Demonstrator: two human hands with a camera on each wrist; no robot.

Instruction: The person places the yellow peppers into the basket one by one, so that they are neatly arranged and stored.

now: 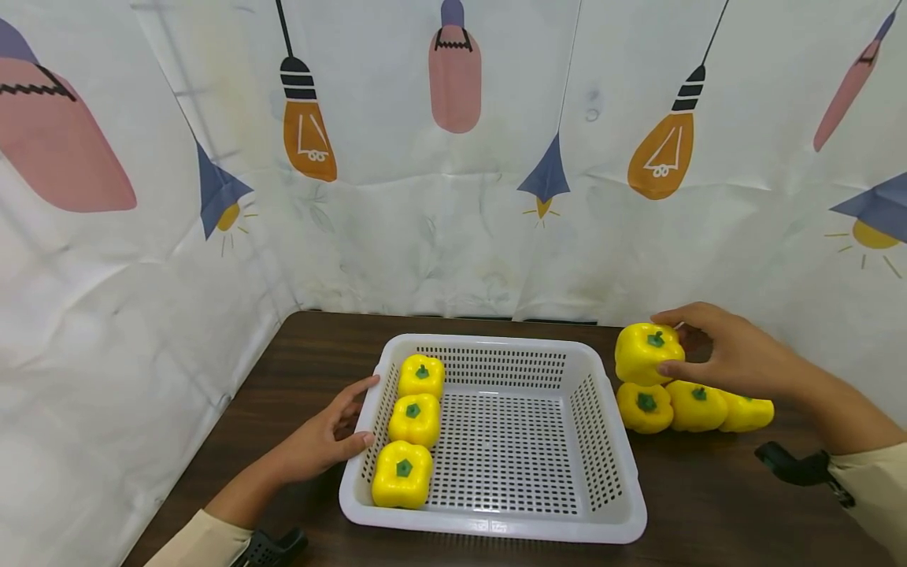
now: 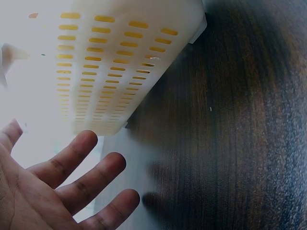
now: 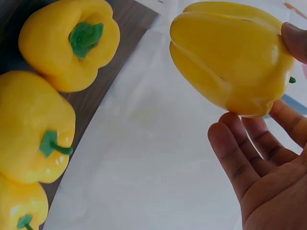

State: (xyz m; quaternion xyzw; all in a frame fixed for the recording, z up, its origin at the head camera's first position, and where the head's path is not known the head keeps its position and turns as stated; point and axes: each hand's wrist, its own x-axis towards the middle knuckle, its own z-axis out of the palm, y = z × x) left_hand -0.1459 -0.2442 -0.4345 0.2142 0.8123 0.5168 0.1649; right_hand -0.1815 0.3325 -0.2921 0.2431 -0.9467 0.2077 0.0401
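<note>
As a glossy, lobed yellow pepper [image 1: 640,358] hangs near three other peppers [image 1: 697,405] on a dark wood-grain table [image 1: 708,504], the R hand [image 1: 733,354] pinches it btwn thumb & fingertips. L hand [image 1: 322,441], fingers spread, sits by a perforated white plastic basket [image 1: 496,527] w/ three peppers inside [image 1: 414,421]; contact's hard to tell. Held one's stem [image 3: 292,80] mostly hides in R wrist view.

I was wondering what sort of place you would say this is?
It looks like an improvised indoor tabletop workspace, perhaps a recording corner: a creased, lamp-printed sheet hangs behind a dark wood-grain table, where a white basket holds yellow peppers.
</note>
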